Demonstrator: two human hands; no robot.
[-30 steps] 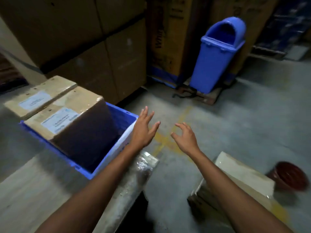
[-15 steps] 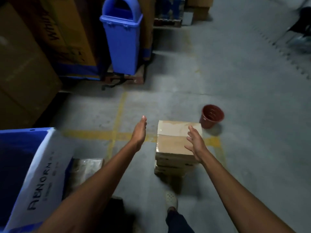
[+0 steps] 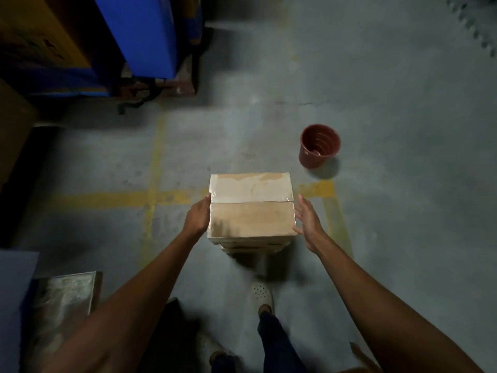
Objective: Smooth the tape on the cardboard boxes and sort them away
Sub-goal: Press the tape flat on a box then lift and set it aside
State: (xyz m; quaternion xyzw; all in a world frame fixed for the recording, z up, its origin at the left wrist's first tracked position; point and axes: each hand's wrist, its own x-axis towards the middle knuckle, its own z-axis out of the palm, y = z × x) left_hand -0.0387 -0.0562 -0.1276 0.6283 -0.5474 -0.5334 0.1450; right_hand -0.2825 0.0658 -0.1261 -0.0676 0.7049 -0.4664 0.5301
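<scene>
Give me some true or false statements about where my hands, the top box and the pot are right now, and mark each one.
1. The left hand is against the left side of the top box. True.
2. The right hand lies flat on the lid of the top box. False: it is at the box's right side, fingers straight.
3. The top box sits on a stack of other boxes. True.
4. The pot stands on the top box. False: it stands on the floor, apart from the box, beyond it and to the right.
5. Yellow lines are painted on the floor. True.
</scene>
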